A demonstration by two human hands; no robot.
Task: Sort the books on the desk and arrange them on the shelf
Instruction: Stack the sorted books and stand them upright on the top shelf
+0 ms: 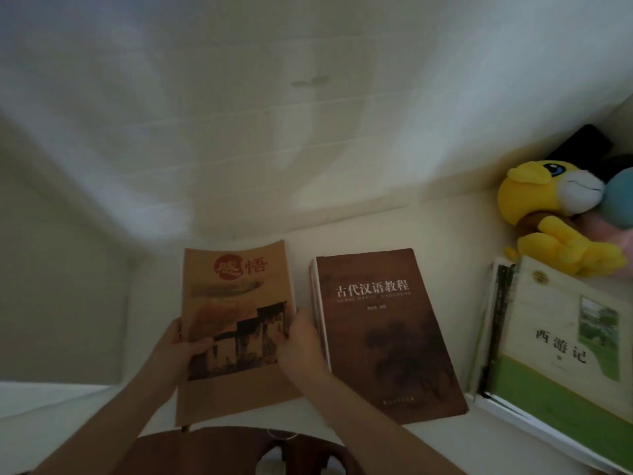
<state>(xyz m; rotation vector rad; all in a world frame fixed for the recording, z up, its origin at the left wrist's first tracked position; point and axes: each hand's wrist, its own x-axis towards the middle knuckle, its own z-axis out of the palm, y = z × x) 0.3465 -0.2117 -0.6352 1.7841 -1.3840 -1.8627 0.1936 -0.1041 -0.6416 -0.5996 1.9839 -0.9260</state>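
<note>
A tan book (236,303) with a red seal and a picture of houses on its cover is held between both my hands above the white desk (455,234). My left hand (181,347) grips its left edge, thumb on the cover. My right hand (301,344) grips its right edge. Just to the right, a dark brown book (387,334) lies flat on top of another book. At the far right a green and cream book (561,341) tops a pile of books.
A yellow plush toy (548,214) with other soft toys sits in the desk's back right corner against the white wall (274,114). A dark wooden chair back (212,450) is at the bottom, under my arms. No shelf is in view.
</note>
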